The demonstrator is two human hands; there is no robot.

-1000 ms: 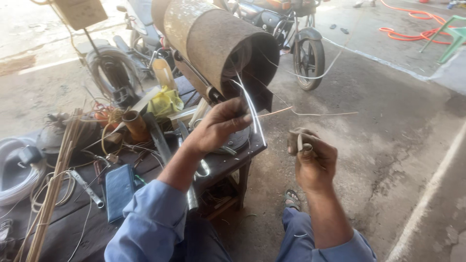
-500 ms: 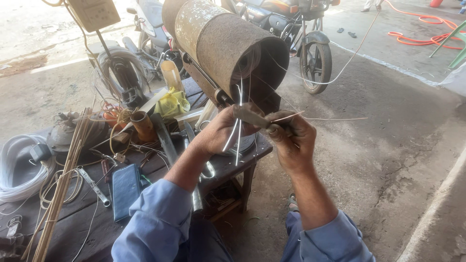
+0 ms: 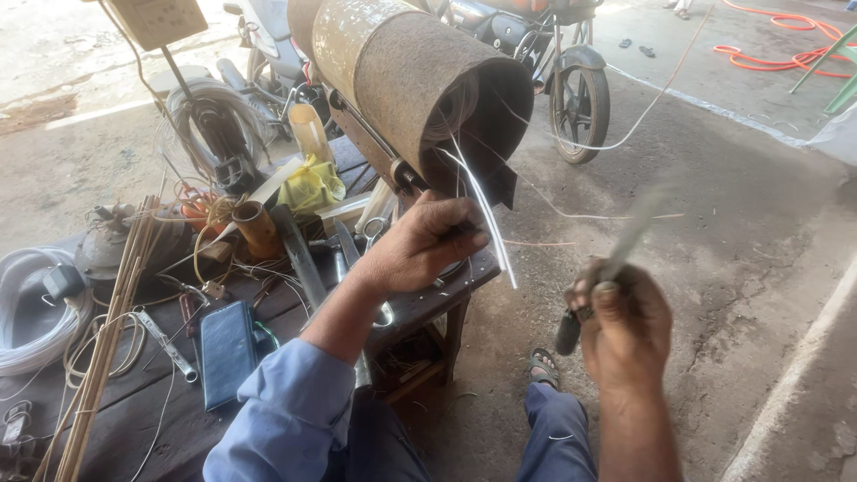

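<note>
My left hand (image 3: 420,245) pinches a bundle of thin white strands (image 3: 486,210) that come out of the open mouth of a big rusty metal cylinder (image 3: 420,85) lying on a dark wooden workbench (image 3: 134,402). The strands bend down past my fingers toward the bench edge. My right hand (image 3: 625,326) is off to the right, over the concrete floor, closed around a dark-handled tool (image 3: 607,277) whose blade is blurred by motion and points up and right. The two hands are apart.
The bench carries a dark phone case (image 3: 228,353), thin bamboo sticks (image 3: 112,330), coiled white tubing (image 3: 31,308), a yellow cloth (image 3: 312,183) and small tools. Motorbikes stand behind the cylinder, a wheel (image 3: 580,103) closest. An orange hose (image 3: 777,54) lies at far right. My sandalled foot (image 3: 540,366) rests below.
My right hand has pulled away from the strands, down and to the right, with the tool. My left hand keeps its hold by the cylinder mouth.
</note>
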